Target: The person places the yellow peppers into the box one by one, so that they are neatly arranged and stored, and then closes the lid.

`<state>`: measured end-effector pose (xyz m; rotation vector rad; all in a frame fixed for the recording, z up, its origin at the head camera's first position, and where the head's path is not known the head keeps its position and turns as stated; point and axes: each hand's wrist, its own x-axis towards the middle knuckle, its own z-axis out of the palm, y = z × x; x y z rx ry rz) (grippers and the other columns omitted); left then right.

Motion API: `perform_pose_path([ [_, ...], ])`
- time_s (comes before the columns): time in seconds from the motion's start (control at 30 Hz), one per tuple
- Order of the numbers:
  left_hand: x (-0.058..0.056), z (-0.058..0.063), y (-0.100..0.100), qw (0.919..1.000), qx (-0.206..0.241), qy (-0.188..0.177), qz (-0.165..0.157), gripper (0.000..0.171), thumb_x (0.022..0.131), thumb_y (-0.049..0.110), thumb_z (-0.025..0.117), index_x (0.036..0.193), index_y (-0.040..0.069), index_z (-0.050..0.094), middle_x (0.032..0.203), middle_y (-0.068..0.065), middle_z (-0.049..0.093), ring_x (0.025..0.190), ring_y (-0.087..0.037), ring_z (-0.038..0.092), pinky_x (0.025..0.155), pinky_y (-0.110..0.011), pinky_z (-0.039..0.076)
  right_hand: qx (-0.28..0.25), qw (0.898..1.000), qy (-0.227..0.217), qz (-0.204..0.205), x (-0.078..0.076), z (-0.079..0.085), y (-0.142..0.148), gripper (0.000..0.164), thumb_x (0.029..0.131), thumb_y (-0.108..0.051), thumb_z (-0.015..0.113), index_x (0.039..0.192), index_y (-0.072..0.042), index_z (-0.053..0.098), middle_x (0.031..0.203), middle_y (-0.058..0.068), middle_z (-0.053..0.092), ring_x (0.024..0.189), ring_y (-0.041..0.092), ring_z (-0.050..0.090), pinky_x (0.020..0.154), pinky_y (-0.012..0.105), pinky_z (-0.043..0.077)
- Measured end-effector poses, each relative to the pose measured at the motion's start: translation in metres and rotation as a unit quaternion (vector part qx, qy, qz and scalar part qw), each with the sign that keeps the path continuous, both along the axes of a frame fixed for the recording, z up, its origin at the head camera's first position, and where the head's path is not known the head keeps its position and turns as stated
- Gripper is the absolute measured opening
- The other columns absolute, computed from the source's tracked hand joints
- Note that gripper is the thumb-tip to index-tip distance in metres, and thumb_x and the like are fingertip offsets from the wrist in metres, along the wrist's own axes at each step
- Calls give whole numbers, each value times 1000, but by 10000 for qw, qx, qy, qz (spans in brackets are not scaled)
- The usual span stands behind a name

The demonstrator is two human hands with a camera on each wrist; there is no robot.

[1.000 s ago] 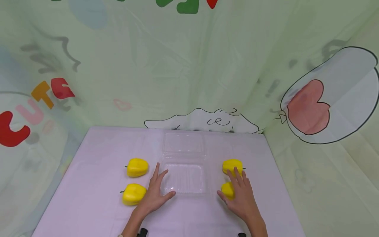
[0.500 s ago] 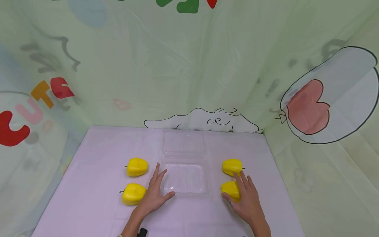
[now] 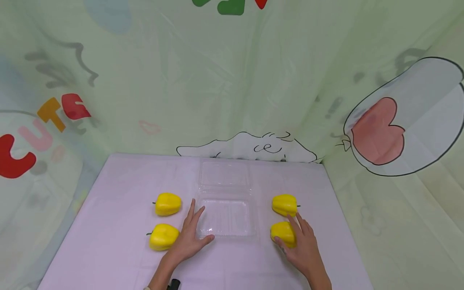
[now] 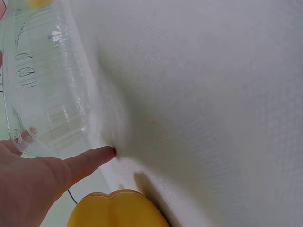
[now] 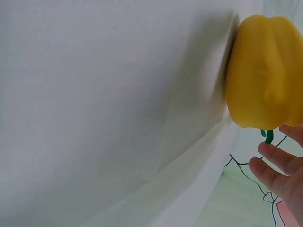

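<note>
In the head view my left hand (image 3: 188, 238) spreads its fingers at the left side of a clear plastic clamshell box (image 3: 226, 217), whose lid lies folded back. The left wrist view shows the box wall (image 4: 52, 90) beside that hand, with a yellow bell pepper (image 4: 116, 210) below. My right hand (image 3: 302, 245) hovers around the near right yellow bell pepper (image 3: 283, 233), thumb at its near side and fingers over its far right. Seen from the right wrist, loosely extended fingers (image 5: 272, 175) stand near the green stem of a bell pepper (image 5: 265, 71).
Another yellow bell pepper (image 3: 284, 204) lies behind the right-hand one. Two more, a far one (image 3: 168, 204) and a near one (image 3: 164, 237), lie left of the box. The lilac-covered table (image 3: 119, 225) is backed by a printed curtain (image 3: 217, 80).
My right hand has shifted to the right and slightly toward me, uncovering more of the near right bell pepper. The left hand holds its place beside the box.
</note>
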<state>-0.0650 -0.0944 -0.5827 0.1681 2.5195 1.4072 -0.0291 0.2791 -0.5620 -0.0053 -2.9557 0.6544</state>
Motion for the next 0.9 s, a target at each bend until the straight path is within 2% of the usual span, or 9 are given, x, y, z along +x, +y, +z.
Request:
perform_pose_path([
  [0.2,0,1,0,10000,-38,-10,-15,96,89,36,83,168,18,31,181,2,-13,166,-45,11,125,-76,29,-91,9999,-102,-62,1,-2,1,84,89,-43,82,156,-4,50,167,26,36,146,52,40,114,79,39],
  [0.57,0,1,-2,9999,-56,-27,-80,98,89,36,84,168,17,30,181,1,-13,167,-44,10,126,-75,28,-218,9960,-828,-270,0,-4,-1,85,93,-48,76,159,-5,44,172,23,29,151,51,34,120,76,36],
  [0.9,0,-1,-1,9999,43,-45,-82,98,89,36,84,168,19,30,181,3,-13,168,-40,9,127,-73,28,-496,9919,-1105,-377,0,-6,0,89,95,-53,73,164,-9,37,172,24,28,151,50,34,121,76,35],
])
